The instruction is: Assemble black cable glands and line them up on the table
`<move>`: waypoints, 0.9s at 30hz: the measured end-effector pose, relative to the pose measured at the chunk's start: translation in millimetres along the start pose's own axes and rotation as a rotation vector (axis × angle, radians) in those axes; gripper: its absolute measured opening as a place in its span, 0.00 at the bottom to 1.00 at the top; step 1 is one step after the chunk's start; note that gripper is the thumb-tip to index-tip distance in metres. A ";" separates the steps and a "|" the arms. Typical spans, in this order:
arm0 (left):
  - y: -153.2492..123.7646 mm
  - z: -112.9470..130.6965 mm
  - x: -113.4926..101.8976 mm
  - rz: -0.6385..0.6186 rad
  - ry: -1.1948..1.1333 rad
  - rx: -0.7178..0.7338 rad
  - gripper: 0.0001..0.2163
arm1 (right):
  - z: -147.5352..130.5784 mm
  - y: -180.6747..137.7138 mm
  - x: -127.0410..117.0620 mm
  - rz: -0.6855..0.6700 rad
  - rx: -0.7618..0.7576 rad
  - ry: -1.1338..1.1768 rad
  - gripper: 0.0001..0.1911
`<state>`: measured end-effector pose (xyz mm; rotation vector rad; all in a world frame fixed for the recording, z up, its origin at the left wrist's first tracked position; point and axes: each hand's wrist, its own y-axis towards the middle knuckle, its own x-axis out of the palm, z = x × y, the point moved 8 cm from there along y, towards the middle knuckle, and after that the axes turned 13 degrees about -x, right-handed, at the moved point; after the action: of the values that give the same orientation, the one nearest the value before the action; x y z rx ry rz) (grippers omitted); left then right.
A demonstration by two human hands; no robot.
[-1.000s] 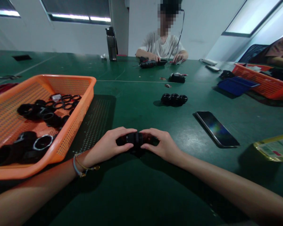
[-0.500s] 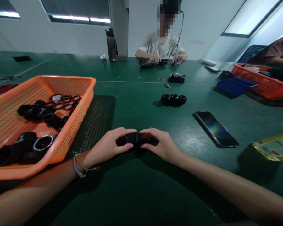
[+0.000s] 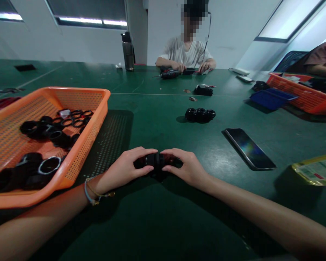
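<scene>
My left hand (image 3: 125, 168) and my right hand (image 3: 185, 166) meet low over the green table, both closed on one black ribbed cylindrical part (image 3: 155, 160) held between them. The left fingers wrap its left end and the right fingers its right end. A bracelet sits on my left wrist. To my left stands an orange mesh basket (image 3: 97, 108) holding several black rings and fittings (image 3: 51, 128). Three black fittings (image 3: 200, 115) stand in a row farther out on the table.
A dark phone (image 3: 249, 148) lies right of my hands, with a yellow-edged tray (image 3: 315, 170) beyond it. Across the table another person works with a tool (image 3: 170, 74). A metal bottle (image 3: 128, 50), a blue tray (image 3: 271, 98) and a second orange basket (image 3: 306, 96) stand farther back.
</scene>
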<state>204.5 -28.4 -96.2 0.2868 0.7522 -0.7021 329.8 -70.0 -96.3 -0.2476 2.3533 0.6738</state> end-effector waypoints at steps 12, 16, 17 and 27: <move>-0.6 1.4 -0.4 -0.003 -0.002 0.015 0.17 | -0.6 -1.5 -0.1 -0.019 -0.012 0.004 0.16; -0.9 1.4 -0.5 -0.003 -0.005 0.018 0.17 | -1.3 -1.4 -1.1 -0.011 -0.024 -0.008 0.16; -1.0 1.3 -0.4 -0.005 -0.005 0.017 0.17 | -1.3 -1.4 -1.2 -0.005 -0.027 -0.010 0.16; -0.8 2.5 -0.5 -0.009 -0.002 0.001 0.17 | 1.4 -2.0 -0.3 0.017 0.008 0.018 0.17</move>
<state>205.0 -29.9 -94.1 0.2842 0.7520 -0.7116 331.5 -70.9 -97.8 -0.2316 2.3772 0.6731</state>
